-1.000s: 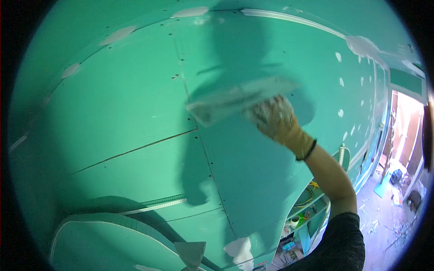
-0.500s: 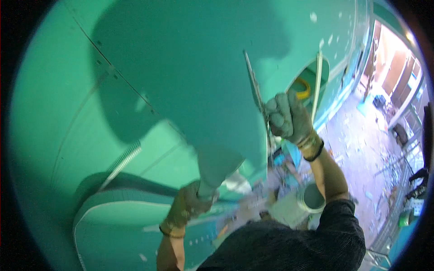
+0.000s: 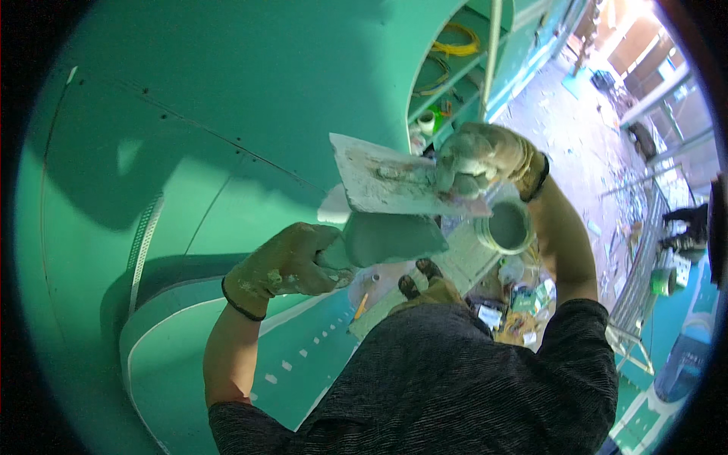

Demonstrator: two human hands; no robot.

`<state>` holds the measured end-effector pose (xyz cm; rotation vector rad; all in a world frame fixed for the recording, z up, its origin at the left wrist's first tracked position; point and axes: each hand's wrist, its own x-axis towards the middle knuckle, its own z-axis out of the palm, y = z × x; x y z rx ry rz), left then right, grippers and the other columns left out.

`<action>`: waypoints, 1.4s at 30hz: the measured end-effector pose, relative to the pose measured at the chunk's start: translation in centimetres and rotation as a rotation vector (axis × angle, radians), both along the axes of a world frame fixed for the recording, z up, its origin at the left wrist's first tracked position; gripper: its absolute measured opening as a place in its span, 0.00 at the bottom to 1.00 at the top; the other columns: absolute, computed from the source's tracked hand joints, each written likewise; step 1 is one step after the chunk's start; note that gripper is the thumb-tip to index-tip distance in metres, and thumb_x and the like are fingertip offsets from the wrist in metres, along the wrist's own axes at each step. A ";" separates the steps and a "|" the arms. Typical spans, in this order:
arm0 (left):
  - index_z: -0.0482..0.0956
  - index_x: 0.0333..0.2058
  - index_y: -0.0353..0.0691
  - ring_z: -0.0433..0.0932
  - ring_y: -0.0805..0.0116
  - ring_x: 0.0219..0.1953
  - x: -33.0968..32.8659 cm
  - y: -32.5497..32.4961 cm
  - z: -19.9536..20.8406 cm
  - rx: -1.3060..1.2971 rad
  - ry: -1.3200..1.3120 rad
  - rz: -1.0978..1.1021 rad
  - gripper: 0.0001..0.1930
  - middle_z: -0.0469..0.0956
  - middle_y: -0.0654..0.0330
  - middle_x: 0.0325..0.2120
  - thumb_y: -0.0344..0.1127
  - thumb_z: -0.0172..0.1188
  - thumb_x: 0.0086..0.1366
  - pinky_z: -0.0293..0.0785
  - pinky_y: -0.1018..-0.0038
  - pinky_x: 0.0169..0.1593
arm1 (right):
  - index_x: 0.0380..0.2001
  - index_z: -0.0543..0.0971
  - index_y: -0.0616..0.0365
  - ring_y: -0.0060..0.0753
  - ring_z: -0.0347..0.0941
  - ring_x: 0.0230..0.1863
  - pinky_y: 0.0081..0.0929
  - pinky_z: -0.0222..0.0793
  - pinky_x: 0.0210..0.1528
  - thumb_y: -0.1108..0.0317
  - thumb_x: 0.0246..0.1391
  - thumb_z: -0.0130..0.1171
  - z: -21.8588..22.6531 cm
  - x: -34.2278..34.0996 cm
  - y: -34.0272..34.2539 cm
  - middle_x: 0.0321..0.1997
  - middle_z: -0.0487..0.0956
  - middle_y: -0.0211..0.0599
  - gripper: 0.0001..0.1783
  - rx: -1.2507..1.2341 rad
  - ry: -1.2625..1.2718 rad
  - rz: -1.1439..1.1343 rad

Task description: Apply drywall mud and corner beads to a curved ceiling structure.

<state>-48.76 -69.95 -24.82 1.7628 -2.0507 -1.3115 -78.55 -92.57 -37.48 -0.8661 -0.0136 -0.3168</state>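
Observation:
My left hand (image 3: pixel 292 262), in a stained work glove, is wrapped round the handle of a putty knife (image 3: pixel 393 241) with a wide, fan-shaped blade. Just above that blade, a flat rectangular plastering trowel (image 3: pixel 368 182) is held by its back in my gloved right hand (image 3: pixel 481 161). Dried compound smears the trowel's back and my right glove. The two tools' edges overlap in view; whether they touch I cannot tell. A pale patch shows behind the trowel's left edge. Below my right hand stands a bucket (image 3: pixel 485 241) with grey content.
Green board wall (image 3: pixel 288 68) with a screwed seam curves ahead. A perforated strip (image 3: pixel 144 243) stands near a curved ledge (image 3: pixel 167 334) at left. An opening beyond the trowel holds a coiled yellow cable (image 3: pixel 459 44). Debris lies on the floor (image 3: pixel 557 121); railing (image 3: pixel 641 262) runs at right.
Both hands have come together: the putty knife rose and turned to point right, and the trowel swung from edge-on to nearly level above it. My view shifted right, showing more floor.

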 end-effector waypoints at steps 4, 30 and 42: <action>0.81 0.30 0.36 0.83 0.69 0.25 0.4 0.6 -0.7 -0.077 0.002 -0.041 0.13 0.83 0.56 0.22 0.39 0.72 0.53 0.79 0.68 0.32 | 0.44 0.83 0.65 0.30 0.80 0.31 0.26 0.78 0.28 0.47 0.64 0.59 2.7 -2.8 -0.2 0.40 0.84 0.46 0.27 -0.651 0.478 0.110; 0.79 0.35 0.40 0.73 0.76 0.20 -3.2 -1.5 -1.8 -0.203 0.544 0.628 0.08 0.73 0.65 0.18 0.37 0.65 0.61 0.67 0.76 0.23 | 0.52 0.81 0.60 0.33 0.81 0.45 0.31 0.77 0.49 0.56 0.51 0.73 3.3 -0.5 19.9 0.47 0.83 0.41 0.28 -0.785 0.542 -0.927; 0.84 0.43 0.43 0.83 0.50 0.38 -5.9 -7.2 -2.0 -1.295 -0.298 0.221 0.15 0.83 0.54 0.38 0.35 0.71 0.55 0.82 0.60 0.37 | 0.53 0.78 0.53 0.57 0.75 0.55 0.53 0.72 0.56 0.56 0.43 0.76 2.1 1.4 5.1 0.54 0.78 0.44 0.33 -1.609 0.157 -1.026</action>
